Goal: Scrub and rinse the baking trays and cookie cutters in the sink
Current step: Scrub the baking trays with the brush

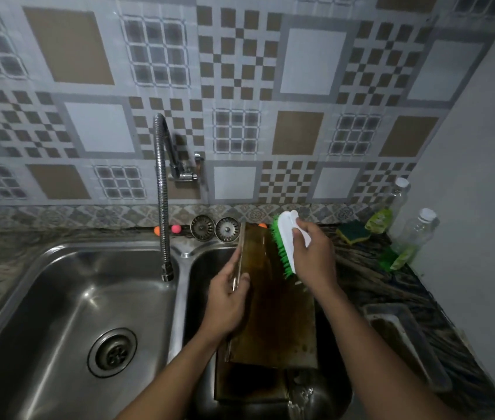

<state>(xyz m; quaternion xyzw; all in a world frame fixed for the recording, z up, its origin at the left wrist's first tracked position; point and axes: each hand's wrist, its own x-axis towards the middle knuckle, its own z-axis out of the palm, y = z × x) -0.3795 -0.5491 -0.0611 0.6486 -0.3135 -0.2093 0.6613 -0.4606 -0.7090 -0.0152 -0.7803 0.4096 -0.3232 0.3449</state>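
Note:
A brown, stained baking tray (279, 313) stands tilted in the right basin of the steel sink (58, 262), its far end propped on the sink's back rim. My left hand (228, 301) grips the tray's left edge. My right hand (313, 256) holds a white scrub brush with green bristles (282, 241), bristles against the tray's upper part. Another dark tray (249, 383) lies lower in the same basin, partly hidden under the first. No cookie cutters are visible.
A flexible steel tap (163, 201) hangs over the divider between the basins. Two strainers (214, 228) stand at the back rim. On the right counter are a green-yellow sponge (353, 232), two soap bottles (413, 237) and another tray (406, 338).

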